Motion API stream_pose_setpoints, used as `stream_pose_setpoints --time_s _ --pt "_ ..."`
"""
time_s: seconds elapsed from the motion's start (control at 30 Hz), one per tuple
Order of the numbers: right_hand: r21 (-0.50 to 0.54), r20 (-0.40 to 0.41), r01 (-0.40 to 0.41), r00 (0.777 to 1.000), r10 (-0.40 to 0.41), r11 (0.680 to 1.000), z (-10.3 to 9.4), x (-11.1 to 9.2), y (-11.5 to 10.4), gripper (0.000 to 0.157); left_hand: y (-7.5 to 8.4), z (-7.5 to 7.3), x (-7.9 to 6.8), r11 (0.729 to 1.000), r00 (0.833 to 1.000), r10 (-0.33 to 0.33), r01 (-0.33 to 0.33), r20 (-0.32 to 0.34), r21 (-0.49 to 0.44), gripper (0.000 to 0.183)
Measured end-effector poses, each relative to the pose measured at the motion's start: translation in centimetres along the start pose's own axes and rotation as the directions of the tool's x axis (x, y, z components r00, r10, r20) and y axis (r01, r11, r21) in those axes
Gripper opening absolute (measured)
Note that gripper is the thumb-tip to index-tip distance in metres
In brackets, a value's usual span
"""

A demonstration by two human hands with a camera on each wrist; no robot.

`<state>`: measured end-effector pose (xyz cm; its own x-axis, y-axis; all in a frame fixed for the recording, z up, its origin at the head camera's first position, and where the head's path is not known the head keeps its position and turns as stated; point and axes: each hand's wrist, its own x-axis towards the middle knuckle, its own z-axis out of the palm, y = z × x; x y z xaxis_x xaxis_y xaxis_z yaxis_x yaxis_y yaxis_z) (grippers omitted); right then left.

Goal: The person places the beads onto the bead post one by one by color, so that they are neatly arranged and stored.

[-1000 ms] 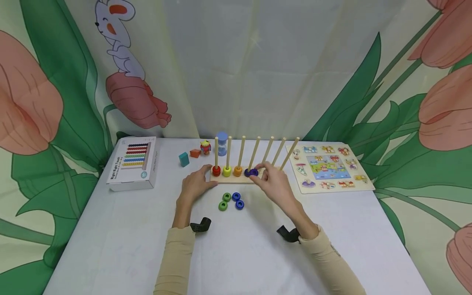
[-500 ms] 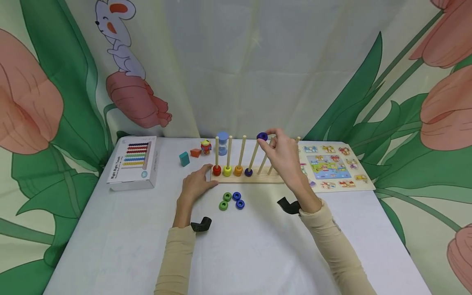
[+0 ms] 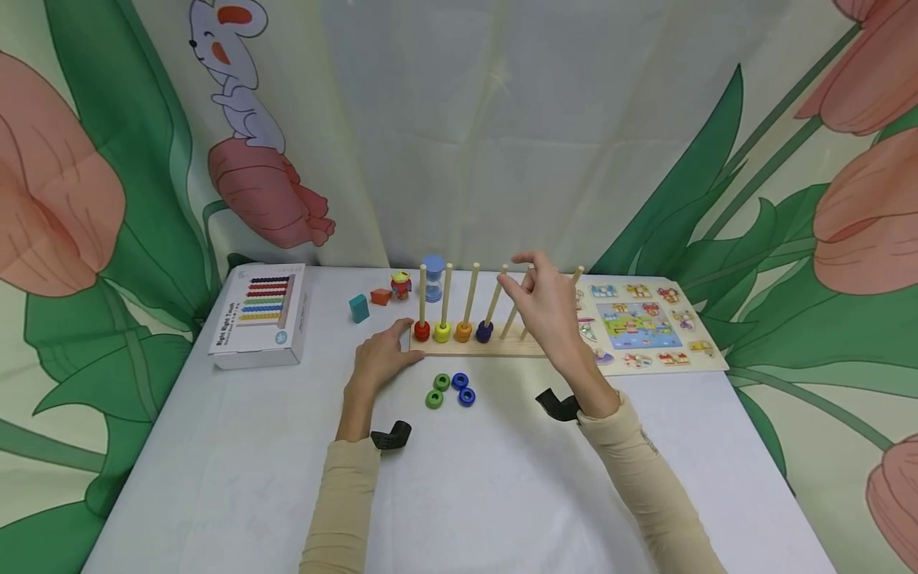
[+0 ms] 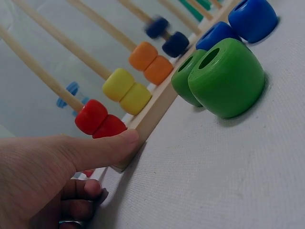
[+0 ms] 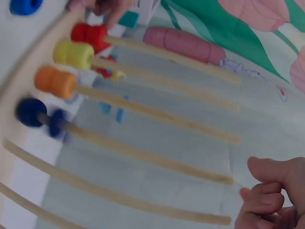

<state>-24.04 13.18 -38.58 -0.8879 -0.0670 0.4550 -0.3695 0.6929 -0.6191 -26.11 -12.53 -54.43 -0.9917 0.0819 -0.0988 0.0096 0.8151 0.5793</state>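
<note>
A wooden peg stand (image 3: 516, 349) has a row of upright dowels. Pairs of red (image 3: 421, 332), yellow (image 3: 442, 332) and orange beads (image 3: 464, 332) sit on its left three dowels. On the fourth, a blurred dark blue bead (image 5: 58, 123) is just above another dark blue bead (image 5: 31, 112). My left hand (image 3: 380, 363) grips the stand's left end, thumb (image 4: 105, 150) against the front. My right hand (image 3: 548, 311) is beside the top of the fourth dowel, thumb and index finger apart, holding nothing. Loose green (image 4: 228, 81) and blue beads (image 4: 252, 21) lie in front.
Left of the stand lie a white box (image 3: 258, 319), a teal block (image 3: 359, 308) and an orange block (image 3: 381, 296). A small figurine (image 3: 401, 285) and a blue hourglass (image 3: 433, 279) stand behind it. A picture puzzle board (image 3: 649, 360) lies to the right.
My right hand lifted a dark blue bead from low beside the fourth dowel to its top and let go. The bead dropped down the dowel. My left hand stayed put.
</note>
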Motion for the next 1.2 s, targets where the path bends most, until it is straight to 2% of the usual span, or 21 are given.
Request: stream_pose_setpoints --time_s 0.07,0.13,0.27,0.47,0.63,0.73,0.87,1.0,1.07,1.2 --pt "0.022 -0.001 0.007 1.000 -0.007 1.000 0.4 -0.9 0.4 0.034 0.0 0.0 0.0 1.000 1.000 0.000 0.000 0.001 -0.003 0.071" --pt "0.032 0.032 -0.005 0.999 0.004 0.999 1.1 -2.2 0.9 0.031 0.1 -0.1 0.0 1.000 1.000 -0.002 0.003 0.001 -0.006 0.071" --pt "0.025 0.172 -0.059 0.984 0.054 0.998 3.0 -5.1 2.1 0.031 0.1 -0.1 0.1 1.000 1.000 -0.006 0.006 -0.001 -0.005 0.071" --pt "-0.024 0.360 -0.151 0.921 0.150 0.988 6.2 -8.9 3.9 0.034 0.1 -0.1 0.2 1.000 1.000 0.005 -0.005 -0.003 0.006 0.072" --pt "-0.086 0.482 -0.192 0.851 0.209 0.978 8.1 -10.5 4.7 0.044 0.2 -0.2 0.1 1.000 1.000 -0.008 0.008 -0.002 0.007 0.073" --pt "-0.124 0.519 -0.195 0.823 0.231 0.973 8.7 -11.0 5.0 0.044 0.3 -0.3 0.2 1.000 1.000 -0.017 0.017 0.002 0.006 0.073" --pt "-0.137 0.527 -0.171 0.821 0.218 0.976 9.0 -11.4 5.1 0.040 0.3 -0.2 0.2 1.000 1.000 -0.019 0.019 0.006 0.004 0.073" --pt "-0.134 0.511 -0.173 0.832 0.218 0.976 8.4 -11.1 4.7 0.037 0.3 -0.2 0.2 1.000 1.000 -0.022 0.022 0.002 0.002 0.072" --pt "-0.138 0.481 -0.166 0.851 0.212 0.976 7.5 -10.6 4.3 0.037 0.3 -0.2 0.1 1.000 1.000 -0.024 0.024 0.004 0.002 0.072" --pt "-0.142 0.350 -0.143 0.918 0.185 0.979 4.5 -8.7 2.9 0.036 0.4 -0.2 -0.1 1.000 1.000 -0.023 0.023 0.014 -0.005 0.073"
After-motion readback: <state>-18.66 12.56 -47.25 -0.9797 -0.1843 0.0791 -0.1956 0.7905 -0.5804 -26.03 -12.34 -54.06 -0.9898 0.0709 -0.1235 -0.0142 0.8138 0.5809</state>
